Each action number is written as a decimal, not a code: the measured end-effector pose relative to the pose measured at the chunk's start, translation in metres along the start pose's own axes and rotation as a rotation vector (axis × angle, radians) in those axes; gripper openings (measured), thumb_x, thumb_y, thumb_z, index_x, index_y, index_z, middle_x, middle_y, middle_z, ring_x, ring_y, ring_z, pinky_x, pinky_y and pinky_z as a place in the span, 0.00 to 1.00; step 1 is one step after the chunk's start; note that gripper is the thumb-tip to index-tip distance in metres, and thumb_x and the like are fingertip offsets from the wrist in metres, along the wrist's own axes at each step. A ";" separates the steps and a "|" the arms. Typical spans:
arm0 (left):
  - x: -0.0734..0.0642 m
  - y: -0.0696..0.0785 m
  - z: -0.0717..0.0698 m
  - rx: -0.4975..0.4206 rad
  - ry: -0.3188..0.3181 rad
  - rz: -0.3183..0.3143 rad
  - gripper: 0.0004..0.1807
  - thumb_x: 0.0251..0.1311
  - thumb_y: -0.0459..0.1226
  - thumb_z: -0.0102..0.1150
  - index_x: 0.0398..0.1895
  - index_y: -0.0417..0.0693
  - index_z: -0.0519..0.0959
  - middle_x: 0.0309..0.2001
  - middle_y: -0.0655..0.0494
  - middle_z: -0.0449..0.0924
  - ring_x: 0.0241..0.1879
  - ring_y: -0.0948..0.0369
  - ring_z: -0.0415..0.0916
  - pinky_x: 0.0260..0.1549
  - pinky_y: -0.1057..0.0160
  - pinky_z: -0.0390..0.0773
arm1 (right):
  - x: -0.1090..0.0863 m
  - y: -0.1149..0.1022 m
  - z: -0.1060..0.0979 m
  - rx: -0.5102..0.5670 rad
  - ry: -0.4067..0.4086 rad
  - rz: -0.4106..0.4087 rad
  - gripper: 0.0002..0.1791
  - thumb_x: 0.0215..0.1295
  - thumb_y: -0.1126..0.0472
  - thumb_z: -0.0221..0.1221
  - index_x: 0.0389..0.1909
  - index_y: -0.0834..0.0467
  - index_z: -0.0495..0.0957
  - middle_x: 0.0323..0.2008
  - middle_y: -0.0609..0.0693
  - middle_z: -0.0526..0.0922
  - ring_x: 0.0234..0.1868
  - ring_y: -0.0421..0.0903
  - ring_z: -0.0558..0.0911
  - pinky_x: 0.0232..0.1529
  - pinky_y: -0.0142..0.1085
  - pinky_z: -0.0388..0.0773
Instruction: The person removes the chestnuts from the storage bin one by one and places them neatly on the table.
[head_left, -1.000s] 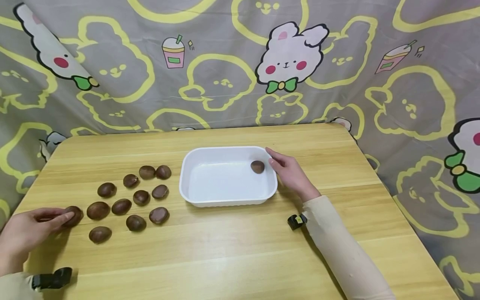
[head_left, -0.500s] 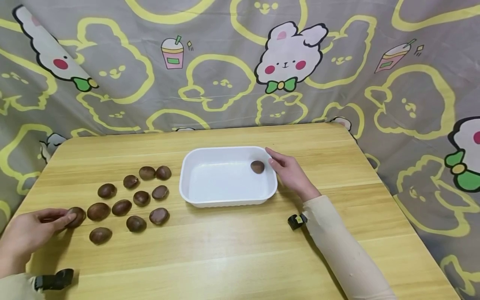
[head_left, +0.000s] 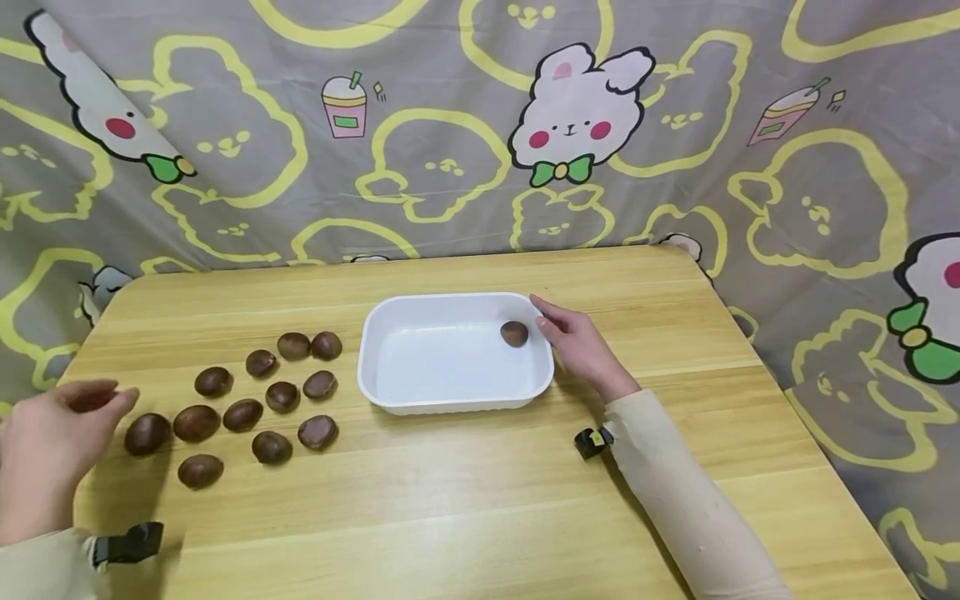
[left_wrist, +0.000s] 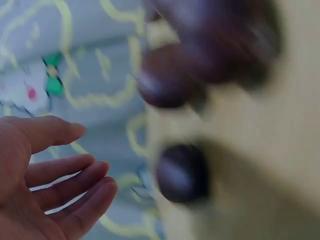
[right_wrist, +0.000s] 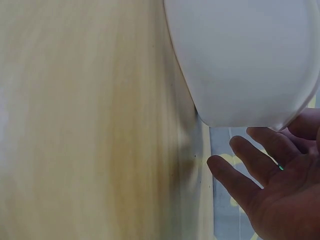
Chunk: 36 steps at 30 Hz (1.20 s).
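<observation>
In the head view my left hand (head_left: 56, 446) is raised just behind the leftmost chestnut (head_left: 147, 434), fingers relaxed and holding nothing. The left wrist view shows the same hand (left_wrist: 55, 185) with thumb and fingers spread apart, beside a blurred dark chestnut (left_wrist: 183, 173). Several more glossy brown chestnuts (head_left: 243, 414) lie loosely grouped on the left half of the table. My right hand (head_left: 583, 343) holds the right rim of a white plastic tray (head_left: 420, 403), thumb at the rim and fingers along the outside. One chestnut (head_left: 514, 333) sits inside, near the tray's right end.
The wood-grain table (head_left: 450, 517) ends at a patterned grey curtain (head_left: 442, 83) along the back and sides. Black wrist mounts (head_left: 592, 442) are strapped at both sleeves.
My left hand has let go of the leftmost chestnut and lifted up away from it; the chestnut stays on the table. My right hand and the tray have not moved.
</observation>
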<state>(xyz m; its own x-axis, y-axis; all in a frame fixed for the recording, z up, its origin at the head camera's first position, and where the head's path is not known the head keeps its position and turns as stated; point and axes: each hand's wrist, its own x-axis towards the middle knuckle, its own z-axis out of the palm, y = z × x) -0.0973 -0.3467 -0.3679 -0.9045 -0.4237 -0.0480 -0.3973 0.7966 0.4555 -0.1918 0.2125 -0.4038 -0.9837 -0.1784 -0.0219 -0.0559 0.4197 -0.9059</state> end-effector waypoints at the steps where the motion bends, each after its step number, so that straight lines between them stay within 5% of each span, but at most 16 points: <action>1: -0.002 0.011 -0.002 -0.011 0.013 0.013 0.32 0.71 0.49 0.50 0.62 0.27 0.70 0.55 0.29 0.73 0.54 0.31 0.64 0.47 0.34 0.65 | 0.000 0.000 0.000 0.002 0.001 0.000 0.23 0.78 0.58 0.48 0.71 0.55 0.65 0.69 0.50 0.65 0.69 0.48 0.65 0.67 0.41 0.62; 6: -0.010 0.068 -0.007 -0.092 0.015 0.109 0.33 0.69 0.54 0.50 0.63 0.36 0.73 0.55 0.38 0.77 0.62 0.35 0.61 0.55 0.39 0.64 | -0.001 0.001 -0.001 0.001 0.000 -0.003 0.24 0.78 0.58 0.48 0.71 0.55 0.65 0.70 0.51 0.65 0.69 0.49 0.65 0.67 0.42 0.62; 12: -0.023 0.121 0.001 -0.166 -0.044 0.268 0.31 0.66 0.57 0.54 0.60 0.45 0.77 0.56 0.43 0.79 0.47 0.55 0.77 0.33 0.68 0.70 | 0.001 0.002 -0.002 -0.004 0.002 0.000 0.23 0.78 0.57 0.49 0.71 0.54 0.65 0.70 0.51 0.65 0.69 0.49 0.65 0.67 0.42 0.61; 15: -0.030 0.144 0.012 -0.220 -0.094 0.359 0.28 0.66 0.55 0.56 0.60 0.46 0.77 0.56 0.44 0.79 0.45 0.54 0.81 0.35 0.68 0.75 | 0.001 0.002 -0.002 -0.002 0.003 0.003 0.23 0.78 0.57 0.49 0.71 0.54 0.66 0.69 0.50 0.65 0.69 0.49 0.65 0.67 0.42 0.61; 21: -0.043 0.199 0.054 -0.387 -0.221 0.621 0.20 0.65 0.40 0.64 0.56 0.40 0.78 0.53 0.44 0.79 0.50 0.47 0.80 0.48 0.53 0.79 | 0.000 0.002 -0.004 -0.001 0.003 0.008 0.23 0.78 0.57 0.48 0.71 0.54 0.66 0.69 0.50 0.66 0.69 0.48 0.65 0.67 0.42 0.62; 25: -0.051 0.238 0.093 -0.481 -0.319 0.754 0.18 0.61 0.34 0.67 0.53 0.37 0.79 0.51 0.45 0.79 0.52 0.49 0.77 0.53 0.57 0.76 | 0.000 0.003 -0.005 -0.003 0.003 0.004 0.23 0.78 0.57 0.48 0.71 0.54 0.65 0.70 0.51 0.65 0.69 0.49 0.65 0.67 0.42 0.61; 30: -0.058 0.278 0.130 -0.507 -0.413 0.792 0.19 0.60 0.34 0.68 0.53 0.35 0.79 0.51 0.45 0.80 0.53 0.50 0.77 0.53 0.61 0.76 | 0.000 0.001 -0.004 0.012 0.006 -0.012 0.24 0.78 0.58 0.48 0.71 0.56 0.65 0.70 0.51 0.65 0.69 0.49 0.65 0.67 0.42 0.62; 36: -0.055 0.309 0.157 -0.299 -0.493 0.792 0.24 0.60 0.37 0.68 0.57 0.34 0.77 0.55 0.44 0.78 0.54 0.48 0.76 0.53 0.57 0.75 | 0.000 0.000 -0.003 0.014 -0.004 -0.007 0.24 0.78 0.58 0.48 0.71 0.56 0.65 0.69 0.52 0.65 0.68 0.49 0.66 0.65 0.42 0.64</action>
<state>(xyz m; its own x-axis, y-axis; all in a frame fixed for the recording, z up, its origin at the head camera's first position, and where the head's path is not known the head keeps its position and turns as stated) -0.1942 -0.0096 -0.3645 -0.8830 0.4681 0.0333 0.3464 0.6023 0.7192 -0.1923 0.2149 -0.4031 -0.9827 -0.1845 -0.0170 -0.0604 0.4061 -0.9118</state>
